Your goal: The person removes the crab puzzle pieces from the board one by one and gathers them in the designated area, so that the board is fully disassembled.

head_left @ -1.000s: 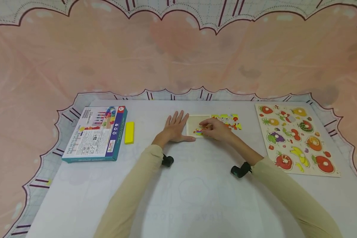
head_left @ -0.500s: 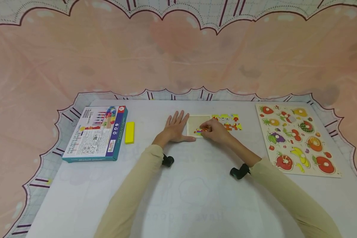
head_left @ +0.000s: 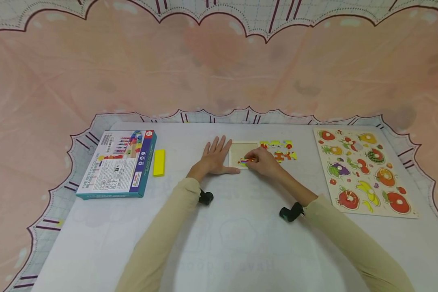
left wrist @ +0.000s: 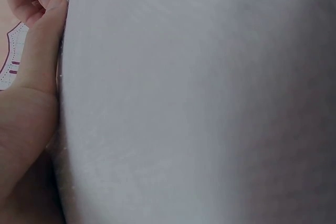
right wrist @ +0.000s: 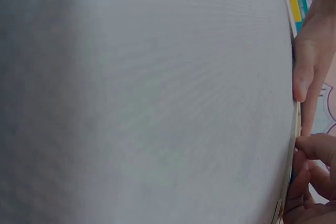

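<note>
My left hand lies flat with its fingers spread at the left side of a shallow wooden puzzle tray. Its thumb extends along the tray's lower left corner. Over the lower right part of the tray, my right hand has curled fingers and pinches a small colourful puzzle piece, mostly covered by the fingertips. Just left of them, more of the coloured puzzle shows inside the frame. In the right wrist view, the thumb and fingers of my right hand are bent low at the tray's edge.
Several loose puzzle pieces lie right of the tray. Farther right is a fruit picture board. On the left stand a flat toy box and a yellow block. A white cover lies over the table.
My right wrist and forearm have shifted slightly left and toward me, while the fingertips stay over the same part of the tray. My left hand has not moved.
</note>
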Motion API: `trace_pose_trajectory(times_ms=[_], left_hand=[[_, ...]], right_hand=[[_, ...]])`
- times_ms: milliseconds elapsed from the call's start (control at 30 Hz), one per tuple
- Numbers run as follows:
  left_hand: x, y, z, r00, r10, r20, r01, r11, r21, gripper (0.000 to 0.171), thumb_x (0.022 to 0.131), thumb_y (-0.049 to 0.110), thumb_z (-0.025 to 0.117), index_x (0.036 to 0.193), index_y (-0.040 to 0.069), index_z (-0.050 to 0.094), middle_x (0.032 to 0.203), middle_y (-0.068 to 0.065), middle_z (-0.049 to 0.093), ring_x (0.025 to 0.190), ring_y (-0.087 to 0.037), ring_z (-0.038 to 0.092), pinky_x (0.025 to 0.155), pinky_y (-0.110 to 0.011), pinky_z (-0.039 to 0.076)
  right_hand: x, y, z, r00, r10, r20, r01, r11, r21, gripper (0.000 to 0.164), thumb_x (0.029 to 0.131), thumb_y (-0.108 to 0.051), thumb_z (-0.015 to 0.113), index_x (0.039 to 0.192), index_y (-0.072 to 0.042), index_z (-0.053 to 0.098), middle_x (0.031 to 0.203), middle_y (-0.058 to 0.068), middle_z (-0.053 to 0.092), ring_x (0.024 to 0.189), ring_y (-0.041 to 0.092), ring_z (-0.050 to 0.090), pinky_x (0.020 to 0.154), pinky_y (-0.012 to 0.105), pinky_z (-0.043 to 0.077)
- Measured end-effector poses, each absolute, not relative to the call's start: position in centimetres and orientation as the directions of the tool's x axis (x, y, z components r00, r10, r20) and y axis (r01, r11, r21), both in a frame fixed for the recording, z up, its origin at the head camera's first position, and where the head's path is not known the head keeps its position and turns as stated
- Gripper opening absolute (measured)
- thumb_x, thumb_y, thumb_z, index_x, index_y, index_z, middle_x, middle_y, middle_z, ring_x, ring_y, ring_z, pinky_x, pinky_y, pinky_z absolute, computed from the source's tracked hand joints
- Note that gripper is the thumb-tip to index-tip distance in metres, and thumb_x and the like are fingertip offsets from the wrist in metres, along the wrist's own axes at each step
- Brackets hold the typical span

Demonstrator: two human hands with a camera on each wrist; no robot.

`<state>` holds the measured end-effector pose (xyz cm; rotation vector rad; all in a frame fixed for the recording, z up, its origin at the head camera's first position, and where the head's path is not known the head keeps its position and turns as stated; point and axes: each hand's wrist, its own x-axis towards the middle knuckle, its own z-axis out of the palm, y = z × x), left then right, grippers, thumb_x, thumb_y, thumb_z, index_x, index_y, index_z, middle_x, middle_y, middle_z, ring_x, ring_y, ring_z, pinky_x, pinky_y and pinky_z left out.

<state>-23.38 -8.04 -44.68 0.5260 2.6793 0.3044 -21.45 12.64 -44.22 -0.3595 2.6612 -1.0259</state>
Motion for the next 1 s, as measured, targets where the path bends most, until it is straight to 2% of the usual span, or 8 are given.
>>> trace_pose_trajectory(times_ms=[567, 833, 1000], left_hand=[[-23.34, -8.05, -44.63, -0.853, 0.405, -0.331, 0.315, 0.903, 0.293, 0.114, 0.079, 0.073, 0.059, 0.157, 0.019, -0.005, 0.164, -0.006, -0.015, 0.152, -0.027, -0.017, 0.123, -0.050, -0.008], [-23.30, -8.10, -44.55, -0.849, 0.408, -0.336, 0.317, 0.902, 0.294, 0.114, 0.080, 0.073, 0.059, 0.157, 0.019, -0.005, 0.164, -0.006, -0.016, 0.152, -0.027, -0.017, 0.122, -0.050, -0.009], [-23.28, -8.05, -44.43, -0.848, 0.408, -0.338, 0.318, 0.902, 0.293, 0.114, 0.080, 0.073, 0.059, 0.157, 0.019, -0.005, 0.164, -0.007, -0.016, 0.151, -0.027, -0.018, 0.122, -0.050, -0.009]], right_hand=[[-21.25, 12.49, -44.28, -0.930, -0.333, -0.155, -0.155, 0.738, -0.657, 0.029, 0.091, -0.016, 0.065, 0.117, -0.003, 0.061, 0.108, 0.013, 0.054, 0.091, 0.022, 0.048, 0.076, 0.027, 0.041], [-21.25, 12.51, -44.25, -0.930, -0.338, -0.147, -0.153, 0.717, -0.680, 0.028, 0.090, -0.014, 0.065, 0.116, -0.003, 0.060, 0.106, 0.012, 0.053, 0.091, 0.022, 0.047, 0.075, 0.027, 0.040], [-21.26, 12.78, -44.30, -0.935, -0.333, -0.123, -0.141, 0.666, -0.733, 0.025, 0.090, -0.013, 0.066, 0.113, -0.004, 0.062, 0.106, 0.012, 0.057, 0.089, 0.022, 0.048, 0.075, 0.027, 0.040]])
